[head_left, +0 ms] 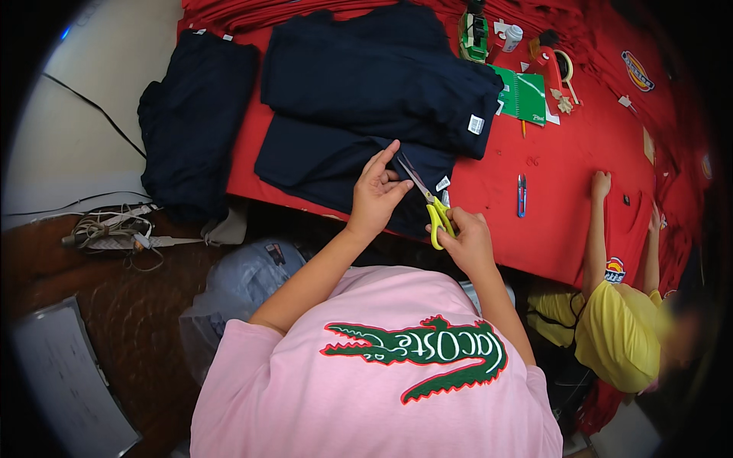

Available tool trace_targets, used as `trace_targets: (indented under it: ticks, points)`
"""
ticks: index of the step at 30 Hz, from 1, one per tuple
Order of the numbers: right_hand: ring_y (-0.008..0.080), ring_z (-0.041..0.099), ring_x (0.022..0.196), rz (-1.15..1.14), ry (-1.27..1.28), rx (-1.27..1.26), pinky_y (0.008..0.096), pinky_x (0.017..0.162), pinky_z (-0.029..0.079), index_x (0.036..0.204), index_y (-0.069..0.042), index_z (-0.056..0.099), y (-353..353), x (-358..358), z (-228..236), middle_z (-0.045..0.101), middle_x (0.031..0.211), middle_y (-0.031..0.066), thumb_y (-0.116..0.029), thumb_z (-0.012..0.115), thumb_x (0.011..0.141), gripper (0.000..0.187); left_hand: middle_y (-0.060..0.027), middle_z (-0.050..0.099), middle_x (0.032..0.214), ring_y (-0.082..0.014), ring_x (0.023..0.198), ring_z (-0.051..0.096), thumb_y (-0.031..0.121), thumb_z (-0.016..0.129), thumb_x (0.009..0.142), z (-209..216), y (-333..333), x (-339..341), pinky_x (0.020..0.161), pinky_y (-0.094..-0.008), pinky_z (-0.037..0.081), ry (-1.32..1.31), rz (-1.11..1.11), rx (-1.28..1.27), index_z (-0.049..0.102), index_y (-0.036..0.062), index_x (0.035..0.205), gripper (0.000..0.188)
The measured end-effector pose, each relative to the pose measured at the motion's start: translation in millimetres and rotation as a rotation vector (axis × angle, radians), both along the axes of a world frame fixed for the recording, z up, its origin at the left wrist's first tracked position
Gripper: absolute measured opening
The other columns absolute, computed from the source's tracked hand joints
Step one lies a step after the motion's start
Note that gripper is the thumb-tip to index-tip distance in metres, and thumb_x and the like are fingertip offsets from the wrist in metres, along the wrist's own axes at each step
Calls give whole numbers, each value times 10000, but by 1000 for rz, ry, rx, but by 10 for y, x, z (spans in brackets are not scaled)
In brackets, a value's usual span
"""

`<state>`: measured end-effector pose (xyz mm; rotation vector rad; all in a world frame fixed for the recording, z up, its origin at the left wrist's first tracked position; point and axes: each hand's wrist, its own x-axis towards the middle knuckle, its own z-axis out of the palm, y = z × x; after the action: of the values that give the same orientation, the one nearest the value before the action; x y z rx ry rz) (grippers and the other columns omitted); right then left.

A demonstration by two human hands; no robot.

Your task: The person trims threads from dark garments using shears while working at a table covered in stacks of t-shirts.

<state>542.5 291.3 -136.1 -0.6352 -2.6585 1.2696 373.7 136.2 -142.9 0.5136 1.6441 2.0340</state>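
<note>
My left hand (374,192) pinches the edge of a dark navy garment (309,156) between thumb and fingers, lifting a fold of it at the table's front edge. In my right hand (470,243) is a pair of scissors (438,217) with yellow-green handles. Their blades point up and left, reaching the held edge beside my left fingertips. Whether the blades touch the cloth I cannot tell. Behind the held garment lie more folded navy garments (366,76), one with a white label (476,124).
Another navy pile (200,114) hangs over the table's left side. Blue-handled thread snips (521,196) lie on the red cloth (489,183) to the right. A green notebook (529,98) and a tape roll (565,66) sit farther back. At right, a person in yellow (618,328) handles red cloth.
</note>
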Motion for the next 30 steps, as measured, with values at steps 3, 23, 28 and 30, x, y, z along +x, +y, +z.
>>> trace_targets:
  ticks: [3, 23, 28, 30]
  points:
    - [330, 562, 743, 2, -67, -8, 464, 753, 462, 929, -33, 709, -16, 17, -19, 664, 733, 123, -256, 837, 852, 268, -47, 469, 1494, -83, 1008, 620, -191, 709, 908, -17, -16, 14, 908, -236, 574, -23, 22, -2, 468, 10, 1627, 785]
    - [328, 546, 698, 96, -37, 53, 453, 768, 432, 891, -40, 683, 20, -101, 46, 656, 726, 111, -299, 848, 837, 312, -37, 644, 1145, -86, 992, 643, -176, 704, 918, -133, -123, 71, 897, -225, 558, -39, 89, 16, 428, 34, 1658, 817]
    - [325, 556, 700, 67, -51, 5, 467, 726, 457, 922, -31, 702, -15, -25, -145, 674, 753, 126, -187, 808, 864, 198, -41, 681, 1111, -87, 1003, 645, -154, 719, 924, -134, -132, 85, 914, -226, 544, -45, 112, -20, 434, 25, 1651, 801]
    - [259, 571, 691, 33, -43, -141, 424, 687, 460, 951, -30, 702, -50, -29, -210, 674, 744, 97, -170, 816, 896, 188, -46, 690, 1102, -88, 1009, 647, -133, 725, 930, -113, -152, 107, 925, -234, 540, -131, 155, 13, 440, 24, 1648, 788]
